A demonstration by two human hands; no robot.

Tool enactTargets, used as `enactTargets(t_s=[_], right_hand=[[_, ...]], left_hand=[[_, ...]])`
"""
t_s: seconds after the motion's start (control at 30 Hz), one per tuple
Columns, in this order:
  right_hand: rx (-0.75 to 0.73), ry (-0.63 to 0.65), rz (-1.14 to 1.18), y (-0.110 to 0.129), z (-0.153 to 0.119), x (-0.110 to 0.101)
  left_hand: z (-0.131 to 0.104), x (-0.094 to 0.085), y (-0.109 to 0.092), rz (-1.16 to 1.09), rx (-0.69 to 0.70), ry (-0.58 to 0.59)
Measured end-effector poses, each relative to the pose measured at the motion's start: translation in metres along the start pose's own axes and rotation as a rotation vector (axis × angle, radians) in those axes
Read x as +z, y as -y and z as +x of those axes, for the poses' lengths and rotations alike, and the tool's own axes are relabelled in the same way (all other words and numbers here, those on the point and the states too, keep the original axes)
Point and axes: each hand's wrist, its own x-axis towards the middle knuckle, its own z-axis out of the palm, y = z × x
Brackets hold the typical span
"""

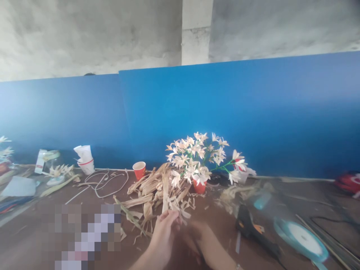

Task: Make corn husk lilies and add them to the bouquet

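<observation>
My left hand [164, 232] is closed in a pinch at the front of the table's middle. Pale strips of dried corn husk [180, 210] come up from its fingertips, overlapping the heap behind. Just to its right, my right hand [199, 236] is smeared by motion, so its fingers and anything in them are unclear. Beyond both hands lies a loose pile of dried corn husks [152, 183]. Behind and to the right of it, a bunch of white husk flowers [194, 153] on green stems stands in a red paper cup [199, 186].
Right of my hands lie a black glue gun [253, 232] and a roll of light-blue ribbon [302, 240]. Another red cup [139, 171], a white cable [104, 183] and stacked white cups [86, 165] stand left. A blue partition [225, 108] borders the table's back. One left patch is pixelated.
</observation>
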Motion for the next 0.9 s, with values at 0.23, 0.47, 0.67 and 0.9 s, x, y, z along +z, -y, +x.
enactTargets(t_s=[0.23, 0.47, 0.67, 0.9], right_hand=[[-0.008, -0.017, 0.017, -0.001, 0.0, 0.001], [-0.025, -0.015, 0.041, -0.001, -0.001, 0.0], [-0.026, 0.009, 0.062, -0.004, 0.0, -0.001], [-0.1, -0.005, 0.083, -0.01, 0.001, -0.006]], left_hand=[[-0.002, 0.001, -0.002, -0.015, -0.007, -0.016], [0.001, 0.001, 0.0, -0.066, -0.033, -0.025], [0.001, 0.0, -0.001, -0.074, -0.044, -0.043], [0.007, -0.007, -0.005, -0.061, 0.077, -0.025]])
